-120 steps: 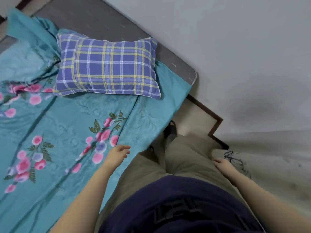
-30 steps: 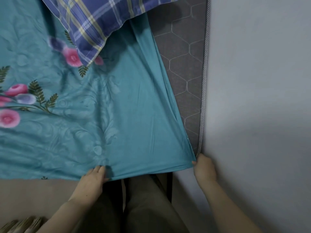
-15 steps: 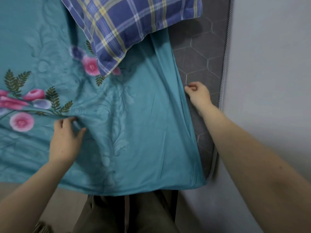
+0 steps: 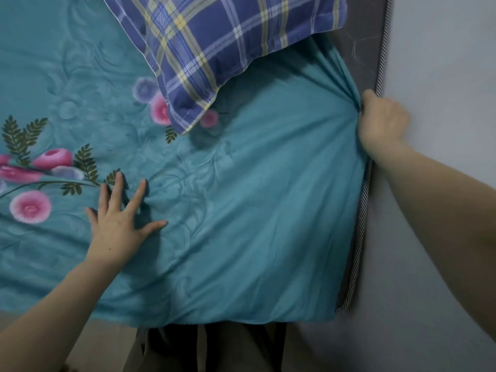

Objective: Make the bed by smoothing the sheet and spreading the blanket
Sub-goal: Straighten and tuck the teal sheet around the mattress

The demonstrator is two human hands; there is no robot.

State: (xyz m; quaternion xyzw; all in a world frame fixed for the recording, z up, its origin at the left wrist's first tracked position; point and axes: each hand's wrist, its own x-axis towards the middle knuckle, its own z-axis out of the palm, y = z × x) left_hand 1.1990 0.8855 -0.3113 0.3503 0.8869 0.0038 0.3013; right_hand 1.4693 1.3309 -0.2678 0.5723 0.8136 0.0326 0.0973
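A teal sheet [image 4: 255, 210] with pink flowers and green leaves covers the bed below me. My left hand [image 4: 120, 218] lies flat on it with fingers spread, just right of the flower print. My right hand [image 4: 381, 122] is fisted on the sheet's right edge, bunching the cloth at the mattress border. Folds fan out from that grip. A blue and yellow plaid pillow [image 4: 214, 41] rests on the sheet at the top. No blanket is in sight.
The grey mattress [image 4: 359, 36] with striped piping shows at the upper right, tight against a pale grey wall [image 4: 442, 63]. My trouser legs [image 4: 214, 350] stand at the bed's near edge.
My right hand has carried the sheet's edge rightward over the bare mattress to its border. My left hand has opened flat and slid right on the sheet. The view has come closer.
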